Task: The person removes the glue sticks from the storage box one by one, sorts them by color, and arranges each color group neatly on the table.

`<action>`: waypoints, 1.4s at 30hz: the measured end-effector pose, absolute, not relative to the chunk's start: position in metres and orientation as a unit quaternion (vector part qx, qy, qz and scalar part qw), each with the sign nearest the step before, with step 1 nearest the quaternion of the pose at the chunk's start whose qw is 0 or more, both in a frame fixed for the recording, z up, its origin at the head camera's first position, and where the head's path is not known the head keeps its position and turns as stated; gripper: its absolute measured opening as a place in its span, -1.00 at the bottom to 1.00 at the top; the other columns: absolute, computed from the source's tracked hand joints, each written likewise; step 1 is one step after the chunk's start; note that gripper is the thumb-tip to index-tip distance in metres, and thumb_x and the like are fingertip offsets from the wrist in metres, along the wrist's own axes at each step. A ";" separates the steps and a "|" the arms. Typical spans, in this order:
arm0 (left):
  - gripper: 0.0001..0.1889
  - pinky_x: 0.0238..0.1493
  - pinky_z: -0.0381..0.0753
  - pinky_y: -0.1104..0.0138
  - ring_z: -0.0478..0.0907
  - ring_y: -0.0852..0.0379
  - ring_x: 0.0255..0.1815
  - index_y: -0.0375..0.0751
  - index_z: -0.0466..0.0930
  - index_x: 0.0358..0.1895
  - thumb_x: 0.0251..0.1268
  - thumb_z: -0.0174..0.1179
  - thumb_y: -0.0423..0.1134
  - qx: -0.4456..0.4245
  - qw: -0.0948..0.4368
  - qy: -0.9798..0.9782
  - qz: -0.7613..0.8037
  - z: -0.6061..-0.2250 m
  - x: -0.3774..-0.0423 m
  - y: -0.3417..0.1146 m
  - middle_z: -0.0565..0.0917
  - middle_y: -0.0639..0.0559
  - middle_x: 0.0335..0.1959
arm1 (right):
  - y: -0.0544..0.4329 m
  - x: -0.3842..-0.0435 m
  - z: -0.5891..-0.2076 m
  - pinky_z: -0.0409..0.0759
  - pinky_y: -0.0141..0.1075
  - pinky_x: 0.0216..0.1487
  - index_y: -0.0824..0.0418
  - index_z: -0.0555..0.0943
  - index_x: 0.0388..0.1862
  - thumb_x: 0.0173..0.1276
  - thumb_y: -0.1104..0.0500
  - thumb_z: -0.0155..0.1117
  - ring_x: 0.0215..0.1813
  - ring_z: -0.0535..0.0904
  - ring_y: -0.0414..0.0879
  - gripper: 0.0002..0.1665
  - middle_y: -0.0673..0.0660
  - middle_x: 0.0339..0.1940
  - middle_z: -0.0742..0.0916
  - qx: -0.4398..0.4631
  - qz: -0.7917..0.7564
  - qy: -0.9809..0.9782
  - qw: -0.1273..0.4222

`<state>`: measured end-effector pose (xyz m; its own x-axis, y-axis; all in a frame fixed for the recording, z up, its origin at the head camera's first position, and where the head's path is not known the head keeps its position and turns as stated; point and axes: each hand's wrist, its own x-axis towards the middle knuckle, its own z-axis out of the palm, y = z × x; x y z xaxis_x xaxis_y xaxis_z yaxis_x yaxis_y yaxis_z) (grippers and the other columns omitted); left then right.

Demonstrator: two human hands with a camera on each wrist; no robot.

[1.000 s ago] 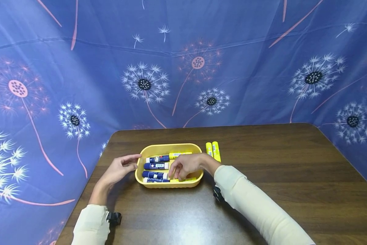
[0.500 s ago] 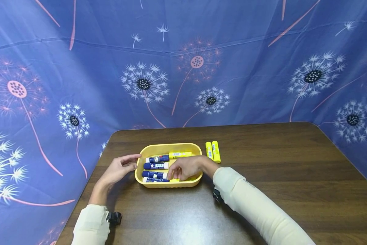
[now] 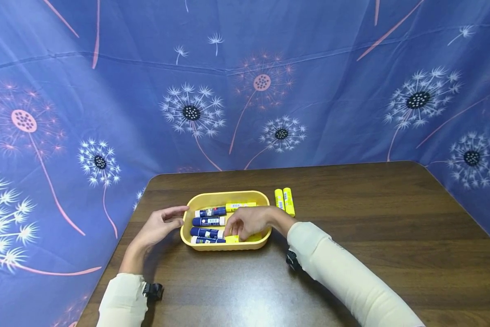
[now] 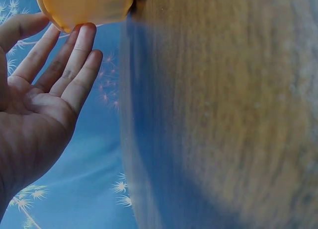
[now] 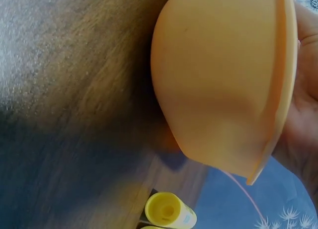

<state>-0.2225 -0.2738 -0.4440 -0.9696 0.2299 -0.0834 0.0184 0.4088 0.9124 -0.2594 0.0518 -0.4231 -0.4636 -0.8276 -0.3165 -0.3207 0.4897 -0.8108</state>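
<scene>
A yellow oval tray [image 3: 224,247] holds several blue glue sticks [image 3: 209,221] with white ends in a column on its left side. On its right, a yellow glue stick [image 3: 240,206] lies along the far wall. My right hand [image 3: 249,221] reaches inside, fingers curled down around another yellow glue stick [image 3: 231,239] by the near wall; the hand covers part of it. In the right wrist view the tray wall [image 5: 218,80] hides the fingertips. My left hand [image 3: 156,227] touches the tray's left end with extended fingers, as the left wrist view also shows.
Two yellow glue sticks [image 3: 288,202] lie side by side just right of the tray, and one end [image 5: 164,209] shows in the right wrist view. The brown wooden table [image 3: 371,218] extends right and forward. A blue dandelion-print cloth [image 3: 330,91] hangs behind it.
My right hand has shifted only slightly inside the tray, with the near yellow glue stick moving a little under its fingers. The left hand and the tray stay put.
</scene>
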 end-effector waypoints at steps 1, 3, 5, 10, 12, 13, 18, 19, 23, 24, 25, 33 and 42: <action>-0.50 0.08 0.59 0.54 0.66 0.15 0.18 -0.32 0.50 0.41 0.44 0.24 -0.37 0.074 0.098 0.834 0.537 -0.444 -0.222 -0.274 0.61 -0.37 0.31 | 0.053 -0.259 -0.422 0.62 -0.38 -0.05 0.13 0.76 0.05 0.18 0.55 0.27 -0.11 0.59 -0.18 -0.48 0.06 -0.16 0.71 -0.365 -0.352 0.781 0.365; -0.49 0.09 0.58 0.55 0.65 0.13 0.21 -0.32 0.50 0.42 0.43 0.24 -0.36 0.075 0.099 0.836 0.535 -0.443 -0.222 -0.274 0.61 -0.37 0.32 | 0.055 -0.260 -0.419 0.63 -0.38 -0.05 0.14 0.75 0.06 0.19 0.52 0.29 -0.10 0.60 -0.18 -0.50 0.07 -0.15 0.71 -0.361 -0.362 0.778 0.365; -0.49 0.09 0.57 0.55 0.65 0.11 0.21 -0.34 0.49 0.42 0.43 0.25 -0.36 0.077 0.098 0.837 0.533 -0.442 -0.221 -0.274 0.61 -0.37 0.32 | 0.057 -0.260 -0.416 0.64 -0.36 -0.04 0.17 0.73 0.08 0.21 0.51 0.30 -0.10 0.60 -0.16 -0.51 0.10 -0.13 0.71 -0.358 -0.376 0.773 0.364; -0.49 0.08 0.58 0.55 0.67 0.22 0.14 -0.35 0.50 0.41 0.42 0.26 -0.36 0.079 0.095 0.836 0.535 -0.441 -0.219 -0.273 0.61 -0.38 0.31 | 0.066 -0.265 -0.404 0.64 -0.35 0.05 0.17 0.71 0.13 0.27 0.46 0.31 -0.05 0.61 -0.16 -0.53 0.09 -0.09 0.72 -0.373 -0.388 0.773 0.335; -0.49 0.07 0.58 0.55 0.67 0.25 0.11 -0.35 0.50 0.41 0.42 0.26 -0.36 0.080 0.094 0.836 0.534 -0.441 -0.219 -0.273 0.61 -0.39 0.30 | 0.071 -0.268 -0.397 0.63 -0.36 0.09 0.17 0.70 0.16 0.29 0.44 0.31 -0.02 0.62 -0.17 -0.53 0.08 -0.07 0.73 -0.385 -0.386 0.778 0.313; -0.49 0.07 0.58 0.55 0.67 0.26 0.09 -0.35 0.50 0.41 0.42 0.26 -0.36 0.080 0.093 0.837 0.533 -0.441 -0.219 -0.273 0.61 -0.39 0.30 | 0.074 -0.270 -0.394 0.63 -0.35 0.11 0.18 0.70 0.18 0.29 0.44 0.31 -0.01 0.63 -0.16 -0.52 0.08 -0.06 0.73 -0.388 -0.390 0.778 0.302; -0.49 0.05 0.59 0.55 0.69 0.24 0.06 -0.36 0.50 0.40 0.42 0.26 -0.38 0.081 0.088 0.838 0.533 -0.442 -0.220 -0.272 0.62 -0.40 0.29 | 0.090 -0.276 -0.386 0.64 -0.31 0.12 0.20 0.67 0.22 0.32 0.42 0.34 0.02 0.63 -0.10 -0.52 0.13 -0.02 0.74 -0.369 -0.426 0.779 0.276; -0.49 0.05 0.59 0.55 0.69 0.23 0.07 -0.36 0.50 0.40 0.41 0.25 -0.38 0.082 0.089 0.837 0.533 -0.442 -0.220 -0.272 0.62 -0.40 0.29 | 0.094 -0.277 -0.385 0.64 -0.30 0.12 0.20 0.67 0.22 0.31 0.42 0.35 0.03 0.62 -0.09 -0.51 0.13 -0.02 0.74 -0.360 -0.434 0.779 0.274; -0.49 0.05 0.59 0.55 0.68 0.19 0.10 -0.37 0.50 0.40 0.42 0.25 -0.39 0.079 0.091 0.840 0.530 -0.444 -0.220 -0.273 0.61 -0.40 0.30 | 0.108 -0.280 -0.383 0.63 -0.28 0.13 0.16 0.67 0.23 0.32 0.40 0.38 0.06 0.61 -0.04 -0.50 0.14 0.01 0.72 -0.327 -0.459 0.784 0.258; -0.49 0.05 0.59 0.55 0.68 0.18 0.10 -0.38 0.49 0.41 0.42 0.24 -0.39 0.079 0.091 0.839 0.530 -0.444 -0.219 -0.273 0.61 -0.40 0.30 | 0.111 -0.281 -0.383 0.64 -0.28 0.12 0.15 0.67 0.24 0.32 0.40 0.38 0.06 0.61 -0.03 -0.50 0.14 0.02 0.72 -0.315 -0.468 0.785 0.256; -0.49 0.05 0.59 0.55 0.68 0.18 0.10 -0.39 0.49 0.41 0.42 0.24 -0.39 0.079 0.091 0.839 0.531 -0.444 -0.219 -0.273 0.61 -0.41 0.29 | 0.116 -0.281 -0.382 0.64 -0.28 0.11 0.15 0.67 0.24 0.32 0.40 0.37 0.06 0.61 -0.02 -0.49 0.15 0.02 0.72 -0.304 -0.475 0.786 0.253; -0.50 0.04 0.60 0.54 0.69 0.22 0.06 -0.40 0.48 0.40 0.43 0.23 -0.40 0.084 0.088 0.838 0.533 -0.443 -0.220 -0.273 0.61 -0.43 0.28 | 0.156 -0.283 -0.388 0.70 -0.34 0.00 0.31 0.60 0.29 0.35 0.48 0.29 0.06 0.60 -0.02 -0.48 0.28 0.09 0.68 -0.220 -0.550 0.767 0.245; -0.49 0.08 0.57 0.56 0.66 0.16 0.18 -0.36 0.49 0.41 0.43 0.25 -0.37 0.081 0.090 0.838 0.532 -0.443 -0.219 -0.274 0.60 -0.40 0.31 | 0.192 -0.285 -0.406 0.66 -0.34 0.01 0.34 0.54 0.34 0.37 0.41 0.26 0.07 0.58 -0.04 -0.46 0.27 0.09 0.66 -0.146 -0.574 0.780 0.202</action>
<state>-0.2191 -0.2741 -0.4426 -0.9705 0.2321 -0.0653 0.0396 0.4206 0.9064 -0.2853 0.1919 -0.4061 -0.8754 -0.4602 -0.1478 0.0046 0.2980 -0.9546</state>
